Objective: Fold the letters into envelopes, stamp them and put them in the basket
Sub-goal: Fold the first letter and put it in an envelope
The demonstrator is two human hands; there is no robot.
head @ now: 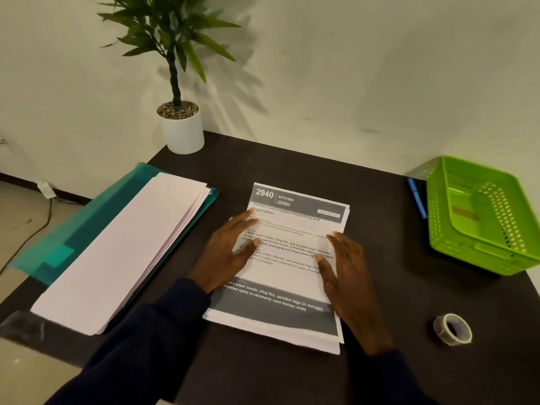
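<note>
Letters point(293, 283) stacked; left hand point(228, 252) and right hand point(345, 271) rest flat atop, gripping nothing.

The person wears a dark navy long-sleeved top of soft, matte fabric. The left sleeve point(140, 346) reaches the wrist, its cuff edge slightly bunched and creased just behind the bare left hand point(230, 254). The right sleeve point(388, 384), of the same plain dark cloth, ends at the wrist of the bare right hand point(346, 276).
</note>
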